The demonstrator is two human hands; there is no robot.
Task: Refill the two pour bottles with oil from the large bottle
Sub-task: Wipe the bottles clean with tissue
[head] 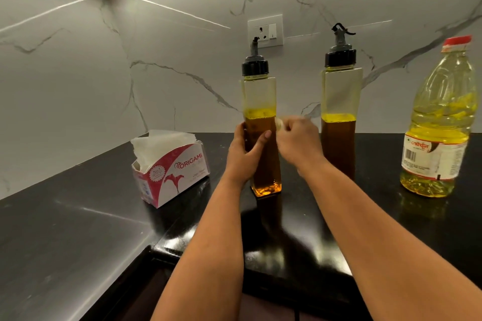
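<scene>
On the black worktop (78,229), the left hand (243,154) grips the near pour bottle (262,125), fingers curled round its lower half. Right hand (297,142) is beside that bottle, fingers closed on a small pale object (278,123) touching its side. Tissue box (170,171) stands left. Farther back: second pour bottle (340,112), then large bottle (438,122) far right, both upright and capped.

Two tall pour bottles (262,122) (340,117) stand apart on the black counter (78,229), the gap between them seemingly hand-wide; a large oil bottle (438,122) flanks the right, a tissue box (170,167) the left.
</scene>
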